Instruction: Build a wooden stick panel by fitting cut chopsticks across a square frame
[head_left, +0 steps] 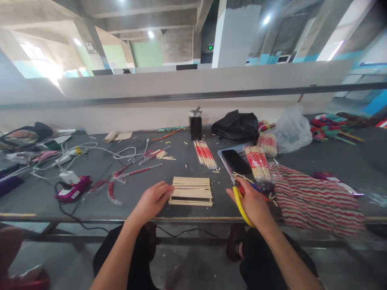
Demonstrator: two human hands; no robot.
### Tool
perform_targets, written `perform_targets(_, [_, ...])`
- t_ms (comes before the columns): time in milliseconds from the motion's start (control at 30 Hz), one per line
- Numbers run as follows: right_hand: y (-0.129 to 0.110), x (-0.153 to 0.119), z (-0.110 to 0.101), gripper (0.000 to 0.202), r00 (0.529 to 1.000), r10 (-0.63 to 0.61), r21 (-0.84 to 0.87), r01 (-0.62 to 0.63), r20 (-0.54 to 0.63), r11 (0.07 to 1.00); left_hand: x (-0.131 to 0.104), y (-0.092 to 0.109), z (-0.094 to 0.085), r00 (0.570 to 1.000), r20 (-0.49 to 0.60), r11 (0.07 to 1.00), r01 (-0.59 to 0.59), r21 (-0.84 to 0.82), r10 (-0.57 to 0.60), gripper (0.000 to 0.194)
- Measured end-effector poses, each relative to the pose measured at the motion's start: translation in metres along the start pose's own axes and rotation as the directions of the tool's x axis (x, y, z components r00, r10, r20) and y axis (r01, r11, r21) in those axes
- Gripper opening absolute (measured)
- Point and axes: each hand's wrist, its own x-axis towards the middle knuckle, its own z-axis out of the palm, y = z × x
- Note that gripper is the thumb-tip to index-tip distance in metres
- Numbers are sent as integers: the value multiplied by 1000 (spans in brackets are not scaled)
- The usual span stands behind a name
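Observation:
A flat panel of pale wooden sticks (191,188) lies on the dark table near its front edge, with an open gap toward its lower side. At its left edge my left hand (155,200) rests with bent fingers pressed together on the stick ends; whether it pinches one is too small to tell. To the right of the panel, my right hand (252,203) is closed around a tool with a yellow handle (241,207), its metal part pointing up and away. My fingers partly hide the tool.
Packs of chopsticks (204,154), a black phone (236,161) and a striped cloth (314,199) lie beyond and right. White cables (102,149), red wrappers (111,189) and a purple box (74,190) are left. A black bag (236,125) sits behind.

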Motion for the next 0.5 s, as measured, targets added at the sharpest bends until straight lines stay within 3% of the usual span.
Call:
perform_targets(100, [-1,4,8,37,995,85,-177,-75,51,981,-5,-8,6,1000,-8,997,-21,-73,20,29])
perform_targets(267, [-12,8,16,45,997,75,-441,-54,30,896,-8,-9,19,999,-29,996,-32,-86,29,28])
perform_targets(433, [-17,17,14,38,993,75,-571,-11,89,821,-11,-7,27,999,-31,998,-39,-51,38,28])
perform_targets(500, [-20,14,12,38,998,37,-614,-2,43,789,-11,-7,28,999,-35,999,-35,-29,34,27])
